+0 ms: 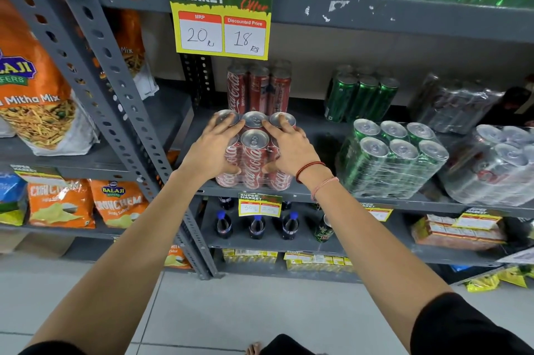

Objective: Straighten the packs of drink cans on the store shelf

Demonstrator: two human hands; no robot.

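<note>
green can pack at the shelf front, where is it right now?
Head view, right of centre: the front green can pack sits at the shelf edge, between the red cola pack under both hands and the clear-wrapped silver pack.

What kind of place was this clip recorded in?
Most likely a small supermarket aisle: a "Super Market Special Offer" price tag hangs from grey metal shelving stocked with shrink-wrapped can packs and snack bags.

Black short sleeves; red and pink thread bands at right hand (291, 146) wrist.
</note>
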